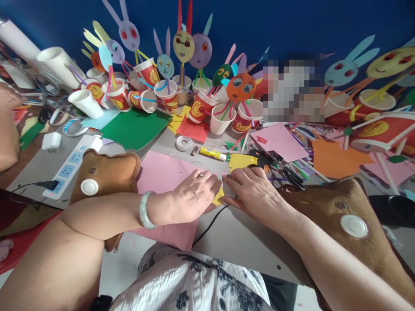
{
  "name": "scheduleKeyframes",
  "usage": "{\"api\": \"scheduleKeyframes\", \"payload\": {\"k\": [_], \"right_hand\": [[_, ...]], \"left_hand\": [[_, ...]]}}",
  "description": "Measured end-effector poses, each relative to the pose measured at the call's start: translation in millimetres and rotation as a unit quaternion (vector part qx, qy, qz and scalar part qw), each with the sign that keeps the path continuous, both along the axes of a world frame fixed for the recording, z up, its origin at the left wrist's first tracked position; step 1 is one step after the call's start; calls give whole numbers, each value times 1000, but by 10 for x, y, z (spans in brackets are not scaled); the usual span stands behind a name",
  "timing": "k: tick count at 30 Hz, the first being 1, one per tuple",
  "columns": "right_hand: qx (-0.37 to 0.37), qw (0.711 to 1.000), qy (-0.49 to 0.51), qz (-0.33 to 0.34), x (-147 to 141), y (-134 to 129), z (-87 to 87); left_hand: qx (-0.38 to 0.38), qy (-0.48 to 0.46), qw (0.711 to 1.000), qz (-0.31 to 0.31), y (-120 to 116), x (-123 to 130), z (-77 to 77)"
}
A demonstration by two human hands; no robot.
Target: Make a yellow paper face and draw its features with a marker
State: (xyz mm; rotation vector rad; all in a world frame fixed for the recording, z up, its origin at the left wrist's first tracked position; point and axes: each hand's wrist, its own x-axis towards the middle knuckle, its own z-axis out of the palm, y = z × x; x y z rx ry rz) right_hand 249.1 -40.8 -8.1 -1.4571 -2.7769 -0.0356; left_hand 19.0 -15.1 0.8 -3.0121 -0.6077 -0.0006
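Head view: yellow paper piece (218, 197) near table's (256, 246) front edge, mostly hidden by left hand (191, 194), fingers pinching it. Right hand (254, 190) alongside, fingers bent, grip can't tell. Co-worker's arm (8, 129) cut off, table's left end.

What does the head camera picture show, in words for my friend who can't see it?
A person's bare left hand and bare right hand are close together at a small yellow paper piece over a grey table. Behind them, colourful, long-eared round paper faces rise above red-and-white paper cups.
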Motion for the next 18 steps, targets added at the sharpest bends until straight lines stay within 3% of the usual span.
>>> {"api": "scheduleKeyframes", "payload": {"k": [8,18], "right_hand": [[-10,999,33,30,-12,-36,-30],[-2,1000,-1,18,-5,-24,11]], "left_hand": [[21,-30,999,2,-92,-135,-231],[17,-35,999,-3,-87,-152,-223]]}}
